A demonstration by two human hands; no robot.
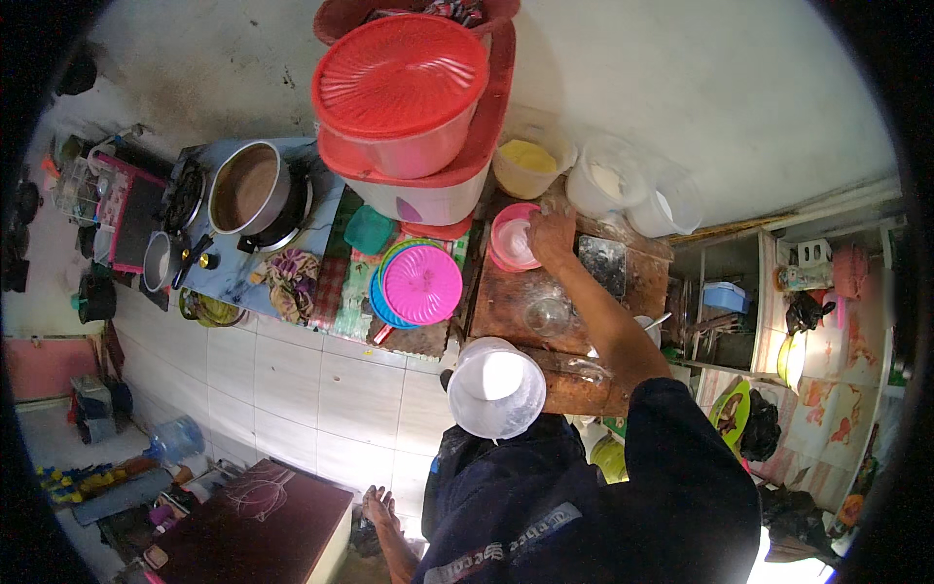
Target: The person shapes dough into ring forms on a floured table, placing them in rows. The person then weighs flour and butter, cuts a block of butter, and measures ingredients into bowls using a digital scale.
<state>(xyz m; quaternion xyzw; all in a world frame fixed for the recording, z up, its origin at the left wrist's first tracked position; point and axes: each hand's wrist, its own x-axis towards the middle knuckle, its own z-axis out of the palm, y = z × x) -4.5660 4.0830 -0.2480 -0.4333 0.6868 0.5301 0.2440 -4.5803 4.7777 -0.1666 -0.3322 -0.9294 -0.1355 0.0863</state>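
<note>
At the far side of the wooden table, my right hand [552,239] is closed at the right edge of a pink bowl [503,222] with white contents; its fingertips are hidden. My left hand [377,506] hangs low at my side, fingers apart, holding nothing. Close to my body stands a translucent white bucket [465,399], with a bright white patch inside. Between it and the bowl sits a small clear dish [550,315]. Beyond my right hand are a tub with yellow contents [526,156] and a translucent tub with pale contents [605,183].
Left of the wooden table [501,304] are a pink lid [422,283] and a large red-lidded container [401,88]. A pot [250,190] sits on the stove farther left. A dark brown cabinet [253,526] stands at the lower left, near my left hand.
</note>
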